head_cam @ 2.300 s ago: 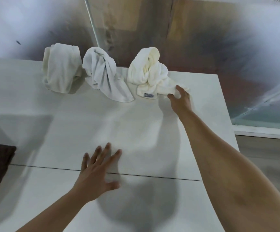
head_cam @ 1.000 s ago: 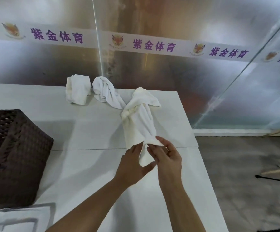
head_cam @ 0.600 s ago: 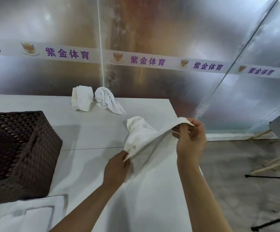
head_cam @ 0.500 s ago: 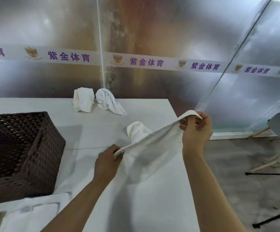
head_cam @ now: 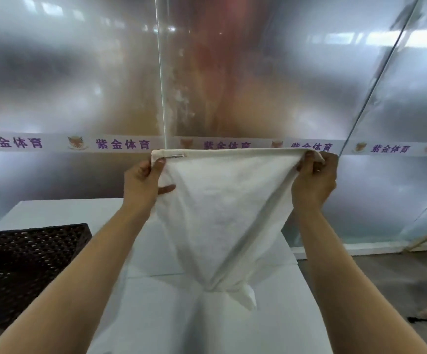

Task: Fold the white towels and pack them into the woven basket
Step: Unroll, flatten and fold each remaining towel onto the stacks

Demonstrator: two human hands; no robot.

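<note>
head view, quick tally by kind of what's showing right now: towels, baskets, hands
white towel: 1, held up by its top corners
woven basket: 1, dark, on the table's left
hands: 2, left hand and right hand, each pinching a corner
total: 4

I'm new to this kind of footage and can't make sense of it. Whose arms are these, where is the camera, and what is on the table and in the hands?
There is no machine here: a person works with bare hands, and the one camera sits on their head, looking forward and down. So the arms reaching in from below are the wearer's own. The left hand and the right hand each pinch a top corner of a white towel, stretched out and held up in front of a shiny wall. The towel's lower end is bunched together and hangs down near the white table. At the left edge stands a dark woven basket; what it holds cannot be made out.
</note>
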